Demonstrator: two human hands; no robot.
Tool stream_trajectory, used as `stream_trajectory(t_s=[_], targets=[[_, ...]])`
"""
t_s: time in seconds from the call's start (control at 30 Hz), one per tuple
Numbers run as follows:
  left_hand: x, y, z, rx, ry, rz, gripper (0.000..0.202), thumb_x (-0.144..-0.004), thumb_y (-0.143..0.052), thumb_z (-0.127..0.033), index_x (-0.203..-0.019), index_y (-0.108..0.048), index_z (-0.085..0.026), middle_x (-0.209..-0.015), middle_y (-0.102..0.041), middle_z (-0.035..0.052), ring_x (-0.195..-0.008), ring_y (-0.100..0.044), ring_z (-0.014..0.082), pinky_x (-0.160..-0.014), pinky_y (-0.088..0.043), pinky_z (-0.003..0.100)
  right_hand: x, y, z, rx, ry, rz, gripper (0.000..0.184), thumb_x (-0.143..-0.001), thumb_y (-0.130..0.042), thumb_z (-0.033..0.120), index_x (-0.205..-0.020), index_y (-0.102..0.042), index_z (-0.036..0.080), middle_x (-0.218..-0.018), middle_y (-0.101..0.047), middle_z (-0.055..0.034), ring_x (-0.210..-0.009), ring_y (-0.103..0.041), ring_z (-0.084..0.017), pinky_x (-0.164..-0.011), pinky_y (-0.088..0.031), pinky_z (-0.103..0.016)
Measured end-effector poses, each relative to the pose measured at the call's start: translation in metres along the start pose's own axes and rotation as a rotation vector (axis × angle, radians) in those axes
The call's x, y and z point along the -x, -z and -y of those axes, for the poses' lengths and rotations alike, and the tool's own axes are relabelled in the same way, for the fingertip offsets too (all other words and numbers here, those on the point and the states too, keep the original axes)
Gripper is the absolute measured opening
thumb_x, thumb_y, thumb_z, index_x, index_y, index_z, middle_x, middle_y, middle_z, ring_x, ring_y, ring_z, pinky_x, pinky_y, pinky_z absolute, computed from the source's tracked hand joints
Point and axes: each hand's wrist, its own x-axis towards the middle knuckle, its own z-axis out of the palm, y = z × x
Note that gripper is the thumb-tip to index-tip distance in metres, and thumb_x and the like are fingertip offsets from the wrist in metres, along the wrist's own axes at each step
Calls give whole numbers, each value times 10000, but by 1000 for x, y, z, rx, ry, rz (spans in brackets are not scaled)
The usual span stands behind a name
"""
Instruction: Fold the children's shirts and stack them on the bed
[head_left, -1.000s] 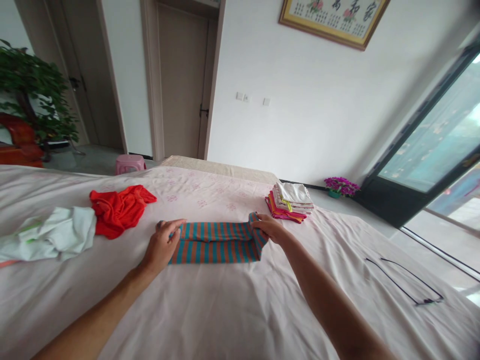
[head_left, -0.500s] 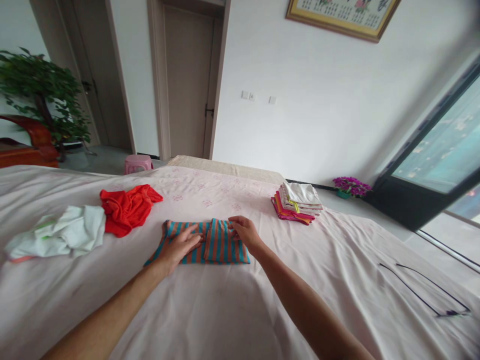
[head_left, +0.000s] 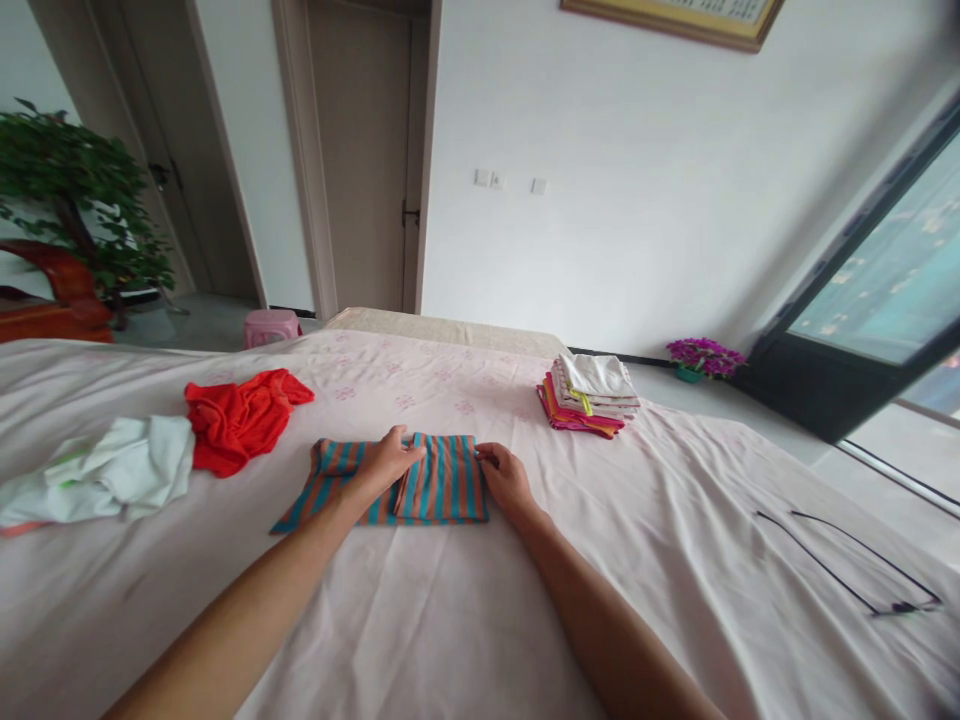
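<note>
A garment with teal and brown stripes (head_left: 442, 485) lies on the sheet in front of me, its right part folded over to the left as a double layer. My left hand (head_left: 391, 460) is at the left edge of that folded flap, thumb and fingers closed on the cloth near its upper end. At the garment's right edge, my right hand (head_left: 506, 475) pinches the upper part of the fold with curled fingers. The garment's left part lies flat, in part hidden under my left forearm.
A crumpled red cloth (head_left: 244, 420) and a crumpled white cloth (head_left: 124, 465) lie at left. Right of the garment stands a stack of folded cloths (head_left: 589, 395). Eyeglasses (head_left: 862, 565) rest on the pale pink sheet (head_left: 660, 560) at far right. A pink stool (head_left: 271, 328) stands beyond.
My left hand has lifted from lying flat on the stripes and shifted to the flap's edge. My right hand has slid down from the top to the right edge. The view has tilted slightly.
</note>
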Motion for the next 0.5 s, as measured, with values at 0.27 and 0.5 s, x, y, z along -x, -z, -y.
stream_trajectory(t_s=[0.27,0.5], targets=[[23,9,-4,-97,-115,-118,526,-855,-546,-310,-1358,-499,-163,-919,-715,44,-901,-675,200,-843,-500,320,3,3,1,-121,28,-27,380,-758,-489,114,-1068,-684,215,-1008,-726,-35,-945,-673,-171,-895,-519,-304],[37,10,-10,-395,-299,-178,375,-920,-444,-244,-1260,-593,-185,-1240,-643,117,-1194,-575,237,-1040,-425,374,6,5,5,-130,56,-97,402,-738,-459,106,-1052,-687,211,-955,-702,-28,-880,-649,-160,-841,-521,-294]])
